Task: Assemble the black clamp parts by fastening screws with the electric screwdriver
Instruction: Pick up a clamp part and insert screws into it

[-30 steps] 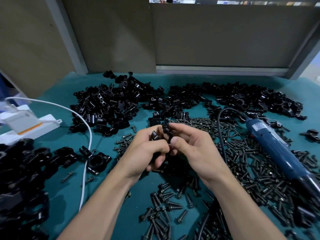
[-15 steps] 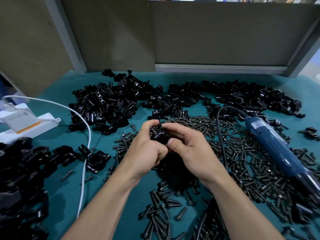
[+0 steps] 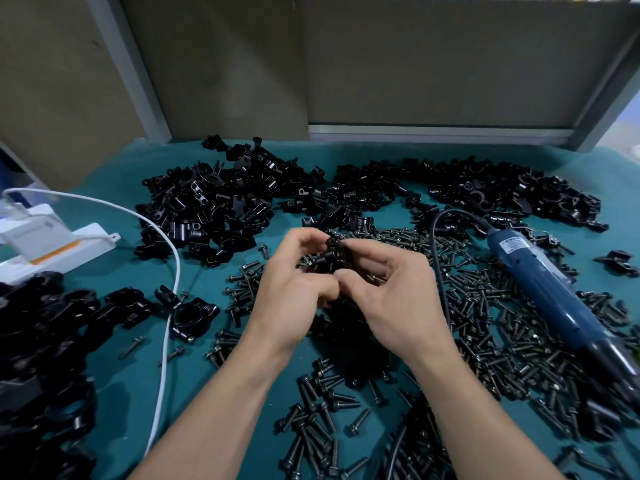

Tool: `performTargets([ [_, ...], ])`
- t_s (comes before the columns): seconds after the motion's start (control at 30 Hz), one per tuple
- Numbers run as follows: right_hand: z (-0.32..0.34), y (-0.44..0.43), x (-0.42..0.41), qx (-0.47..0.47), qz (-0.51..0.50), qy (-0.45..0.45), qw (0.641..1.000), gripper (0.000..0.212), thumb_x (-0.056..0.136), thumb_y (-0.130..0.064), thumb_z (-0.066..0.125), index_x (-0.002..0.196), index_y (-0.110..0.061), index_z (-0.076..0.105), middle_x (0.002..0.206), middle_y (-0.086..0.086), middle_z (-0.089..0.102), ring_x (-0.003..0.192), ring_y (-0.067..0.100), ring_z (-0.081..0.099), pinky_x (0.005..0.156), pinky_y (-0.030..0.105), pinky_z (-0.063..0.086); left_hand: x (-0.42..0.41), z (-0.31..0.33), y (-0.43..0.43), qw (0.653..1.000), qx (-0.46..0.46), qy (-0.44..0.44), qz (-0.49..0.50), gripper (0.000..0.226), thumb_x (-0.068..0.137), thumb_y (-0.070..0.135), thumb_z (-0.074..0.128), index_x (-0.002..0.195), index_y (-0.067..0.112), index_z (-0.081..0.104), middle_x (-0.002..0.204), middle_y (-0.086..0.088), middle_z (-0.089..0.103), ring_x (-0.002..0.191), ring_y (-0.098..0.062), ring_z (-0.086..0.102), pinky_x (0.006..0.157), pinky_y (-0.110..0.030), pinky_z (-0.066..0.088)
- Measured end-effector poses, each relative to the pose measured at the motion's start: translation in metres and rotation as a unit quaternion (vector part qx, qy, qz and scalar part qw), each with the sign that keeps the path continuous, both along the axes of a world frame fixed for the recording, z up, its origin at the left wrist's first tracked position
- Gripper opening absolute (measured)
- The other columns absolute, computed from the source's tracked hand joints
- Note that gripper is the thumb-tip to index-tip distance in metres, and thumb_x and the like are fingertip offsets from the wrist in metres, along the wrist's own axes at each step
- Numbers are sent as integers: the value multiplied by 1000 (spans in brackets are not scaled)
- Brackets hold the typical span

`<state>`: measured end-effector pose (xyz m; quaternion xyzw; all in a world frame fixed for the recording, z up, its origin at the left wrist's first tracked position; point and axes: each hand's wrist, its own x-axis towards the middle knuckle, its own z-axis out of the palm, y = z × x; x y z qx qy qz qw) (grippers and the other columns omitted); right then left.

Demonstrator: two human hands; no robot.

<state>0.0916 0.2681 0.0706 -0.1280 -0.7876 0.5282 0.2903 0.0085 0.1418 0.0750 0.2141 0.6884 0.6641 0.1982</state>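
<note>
**Line the halves up square before reaching for the driver**

Both hands work at the centre of the view, above the mat [image 3: 128,393]. The left hand [image 3: 291,292] curls fingers and thumb round a black clamp [image 3: 334,256]. The right hand [image 3: 391,299] pinches the same piece from its 3 o'clock side, forefinger above and thumb below. The clamp sits between the fingertips, over the screws [image 3: 485,323] that spread from 3 to 6 o'clock. The fingers hide whether a screw is already in its hole.

The step in hand looks like fitting the parts together by feel. It should go best if the left hand holds and the right aligns, so the screw holes meet before anything is driven. A screw started crooked would likely bind.

The screwdriver [image 3: 543,289] lies untouched at 3 o'clock, its cord looping toward 1. The right hand must let go to fetch it, so the left needs a grip firm enough to hold alone. Loose parts [image 3: 214,209] lie heaped from 11 to 1 o'clock.
</note>
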Motion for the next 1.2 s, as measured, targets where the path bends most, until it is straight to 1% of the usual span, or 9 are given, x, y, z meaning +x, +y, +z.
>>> performTargets([
  [0.17, -3, 3, 0, -43, -10, -1, 999, 37, 88, -18, 82, 122, -32, 76, 106, -11, 79, 103, 10, 75, 90, 37, 62, 4, 5, 4, 989, 106, -89, -58, 38, 89, 15, 64, 121, 32, 76, 114, -2, 78, 88, -11, 66, 76, -26, 55],
  [0.33, -1, 1, -1, -46, -12, -1, 999, 42, 86, -16, 82, 122, -36, 75, 107, -13, 79, 107, 10, 73, 93, 38, 60, 4, 4, 6, 983, 133, -113, -55, 34, 92, 30, 61, 122, 34, 77, 122, -10, 76, 106, -19, 70, 95, -35, 58],
  [0.5, -3, -2, 1, 14, -22, -10, 1000, 42, 89, -22, 81, 125, -42, 71, 94, -53, 61, 100, -28, 57, 80, -3, 43, 0, -1, 5, 992, 90, -53, -65, 34, 90, 39, 65, 122, 45, 75, 126, -6, 75, 125, -16, 64, 110, -40, 50],
  [0.6, 0, -4, 3, 49, -17, -25, 998, 40, 93, -26, 77, 129, -42, 69, 86, -61, 52, 94, -37, 49, 79, -8, 37, -2, -2, 4, 994, 80, -33, -65, 38, 84, 49, 71, 122, 48, 74, 127, 0, 75, 129, -18, 64, 115, -45, 45],
  [0.7, 4, -5, 3, 78, -33, -46, 995, 43, 94, -31, 75, 129, -51, 60, 86, -41, 65, 96, -14, 66, 74, 1, 46, -3, -3, 3, 996, 65, -5, -63, 29, 95, 36, 69, 121, 46, 75, 123, 7, 76, 123, -9, 66, 110, -36, 49],
  [0.87, 15, -9, 5, 78, -48, -112, 990, 50, 86, -44, 80, 130, -46, 57, 96, -16, 77, 80, -7, 68, 67, 2, 45, -3, 6, 3, 999, 38, 8, -11, 25, 105, 16, 59, 108, 31, 79, 91, 8, 79, 71, -3, 64, 61, -16, 48],
  [1.0, 47, 1, 23, 143, -48, -127, 980, 10, 83, -31, 83, 90, -33, 76, 80, -20, 75, 73, -8, 68, 68, 8, 53, -7, 19, -12, 994, 82, -53, 37, 26, 106, 16, 58, 95, 21, 81, 91, 6, 76, 60, -4, 54, 55, -18, 45],
  [1.07, 58, 4, 39, 214, 25, -214, 953, 14, 82, -25, 85, 75, -35, 78, 71, -22, 73, 70, -11, 66, 60, 3, 50, -7, 18, -27, 992, 96, -78, 39, 32, 106, 18, 58, 89, 22, 85, 96, 4, 77, 59, -4, 54, 55, -18, 46],
  [1.2, 51, -15, 58, 266, 138, -375, 877, 16, 71, -28, 95, 81, -31, 81, 67, -20, 72, 62, -6, 67, 62, 14, 57, 6, 2, -38, 993, 67, -88, 49, 27, 107, 20, 57, 97, 20, 82, 104, -2, 73, 62, -6, 52, 57, -19, 45],
])
